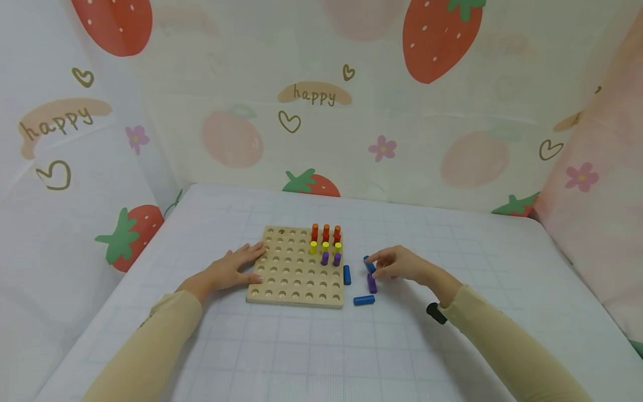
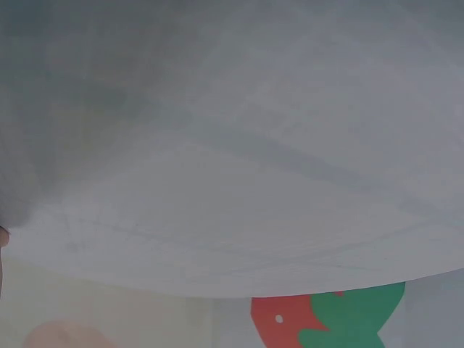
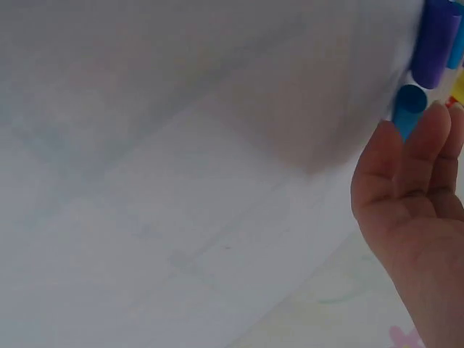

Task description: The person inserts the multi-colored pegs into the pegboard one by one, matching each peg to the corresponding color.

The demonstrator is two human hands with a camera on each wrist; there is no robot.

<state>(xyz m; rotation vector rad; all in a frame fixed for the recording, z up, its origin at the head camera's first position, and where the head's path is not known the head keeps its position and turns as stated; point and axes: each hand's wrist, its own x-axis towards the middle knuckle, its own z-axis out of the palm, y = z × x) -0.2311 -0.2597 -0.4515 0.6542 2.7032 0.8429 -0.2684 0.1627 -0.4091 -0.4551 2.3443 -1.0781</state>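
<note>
My left hand point(image 1: 228, 271) lies with fingers spread over the left edge of a square wooden peg board point(image 1: 291, 282). In the left wrist view only a fingertip point(image 2: 3, 238) shows. Right of the board, my right hand point(image 1: 402, 263) holds thumb and fingertips around a blue peg point(image 3: 411, 100), low over the table. A purple peg point(image 1: 372, 283) lies just below those fingertips. In the board's upper right stand orange pegs point(image 1: 326, 229), red pegs point(image 1: 326, 238), three yellow pegs point(image 1: 325, 247) and two purple pegs point(image 1: 325, 258).
One loose blue peg point(image 1: 347, 275) lies along the board's right edge, another blue peg point(image 1: 364, 300) near its lower right corner. The white gridded table point(image 1: 281, 357) is enclosed by a strawberry-patterned curtain point(image 1: 427, 123). A black device point(image 1: 436, 312) sits at the right wrist.
</note>
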